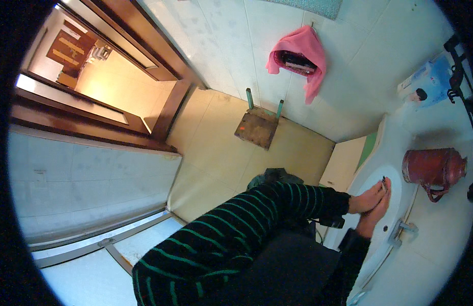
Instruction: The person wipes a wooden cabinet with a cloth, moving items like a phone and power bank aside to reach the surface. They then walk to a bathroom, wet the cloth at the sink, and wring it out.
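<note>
My left hand [368,200] and my right hand [376,211] are closed together over the white washbasin [397,196], fingers pressed against each other. A small dark object [384,179] shows at their fingertips, too small to identify. A chrome faucet [399,229] sits on the basin just to the right and below my hands. A red thermos flask [427,166] with a handle stands beside the basin, right of my fingertips.
A small chair [256,130] stands by the tiled wall, below a pink cloth [312,41] hanging around a basket. A wooden cabinet [343,158] adjoins the basin. A blue-white package [430,84] is at upper right. A brown doorframe [172,107] opens at left.
</note>
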A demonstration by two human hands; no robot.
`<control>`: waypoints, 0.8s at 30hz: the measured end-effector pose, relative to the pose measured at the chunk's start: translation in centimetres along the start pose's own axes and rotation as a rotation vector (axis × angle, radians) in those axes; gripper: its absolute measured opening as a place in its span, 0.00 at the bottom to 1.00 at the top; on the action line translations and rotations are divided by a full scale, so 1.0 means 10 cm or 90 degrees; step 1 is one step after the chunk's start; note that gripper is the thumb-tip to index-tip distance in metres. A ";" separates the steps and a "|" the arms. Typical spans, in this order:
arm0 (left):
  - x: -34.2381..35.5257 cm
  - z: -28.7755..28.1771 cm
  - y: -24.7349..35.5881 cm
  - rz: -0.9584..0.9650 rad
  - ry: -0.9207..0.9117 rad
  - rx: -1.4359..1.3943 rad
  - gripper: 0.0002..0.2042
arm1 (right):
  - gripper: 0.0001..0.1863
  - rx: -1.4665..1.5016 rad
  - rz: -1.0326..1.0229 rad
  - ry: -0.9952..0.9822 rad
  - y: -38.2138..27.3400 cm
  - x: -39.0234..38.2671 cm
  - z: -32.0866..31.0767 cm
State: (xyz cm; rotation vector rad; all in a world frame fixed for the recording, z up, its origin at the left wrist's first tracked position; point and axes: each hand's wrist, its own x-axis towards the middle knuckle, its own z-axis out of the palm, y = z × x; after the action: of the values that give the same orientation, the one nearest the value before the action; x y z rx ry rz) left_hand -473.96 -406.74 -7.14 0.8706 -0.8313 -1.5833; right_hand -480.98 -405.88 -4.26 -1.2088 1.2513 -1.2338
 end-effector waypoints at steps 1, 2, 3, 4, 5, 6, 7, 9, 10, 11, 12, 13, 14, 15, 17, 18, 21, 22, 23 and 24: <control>-0.02 -0.02 0.01 -0.052 0.011 -0.091 0.28 | 0.26 -0.046 0.073 -0.001 0.04 -0.04 0.01; 0.00 -0.05 0.01 -0.043 0.005 -0.159 0.28 | 0.26 -0.011 0.046 0.001 0.09 -0.11 0.03; -0.01 -0.05 0.00 -0.088 -0.015 -0.192 0.28 | 0.27 0.063 0.100 0.023 0.11 -0.10 0.04; -0.01 -0.05 -0.01 -0.148 0.016 -0.248 0.28 | 0.28 -0.056 0.034 -0.001 0.12 -0.11 0.05; -0.01 -0.03 -0.03 -0.154 0.063 -0.328 0.28 | 0.29 -0.143 0.010 -0.038 0.11 -0.09 0.05; -0.02 -0.02 -0.04 -0.052 -0.016 -0.299 0.29 | 0.31 -0.231 -0.015 -0.072 0.09 -0.07 0.05; 0.00 0.01 -0.07 -0.031 -0.035 -0.209 0.29 | 0.30 -0.146 -0.008 -0.071 0.07 -0.05 0.05; 0.02 0.06 -0.11 0.008 0.003 -0.036 0.30 | 0.31 0.025 0.007 -0.068 0.03 -0.03 0.03; 0.04 0.08 -0.14 0.030 0.021 0.052 0.30 | 0.31 0.111 0.012 -0.066 0.01 -0.03 0.02; 0.08 0.09 -0.16 0.043 0.042 0.129 0.30 | 0.30 0.164 0.064 -0.041 0.00 -0.06 0.00; 0.11 0.09 -0.19 0.055 0.062 0.208 0.30 | 0.30 0.227 0.125 -0.010 0.01 -0.11 -0.03; 0.13 0.12 -0.21 0.077 0.102 0.259 0.30 | 0.30 0.316 0.217 0.043 0.03 -0.15 -0.06; 0.15 0.12 -0.24 0.094 0.096 0.239 0.30 | 0.30 0.267 0.202 0.050 0.06 -0.19 -0.10; 0.14 0.17 -0.27 0.081 0.074 0.260 0.29 | 0.29 0.253 0.195 0.027 0.09 -0.19 -0.16; 0.09 0.24 -0.32 0.139 0.141 0.250 0.29 | 0.28 0.312 0.191 -0.069 0.17 -0.19 -0.30; 0.06 0.27 -0.33 0.186 0.068 0.363 0.28 | 0.27 0.365 0.140 -0.231 0.18 -0.09 -0.39; -0.02 0.28 -0.22 0.402 -0.044 0.532 0.21 | 0.25 0.202 0.162 -0.173 0.25 -0.06 -0.61; -0.03 0.24 -0.16 0.429 -0.081 0.568 0.19 | 0.24 0.138 0.156 -0.148 0.26 -0.07 -0.65; -0.01 0.18 -0.07 0.441 -0.109 0.634 0.17 | 0.23 0.072 0.149 -0.121 0.26 -0.09 -0.66; 0.03 0.10 0.03 0.444 -0.071 0.636 0.14 | 0.23 0.010 0.124 -0.077 0.25 -0.14 -0.66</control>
State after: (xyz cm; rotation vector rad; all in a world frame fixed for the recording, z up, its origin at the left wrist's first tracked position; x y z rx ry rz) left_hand -474.74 -407.04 -6.41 0.9931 -1.8309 -0.5455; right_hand -487.54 -404.27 -6.59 -1.1047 1.2358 -1.0130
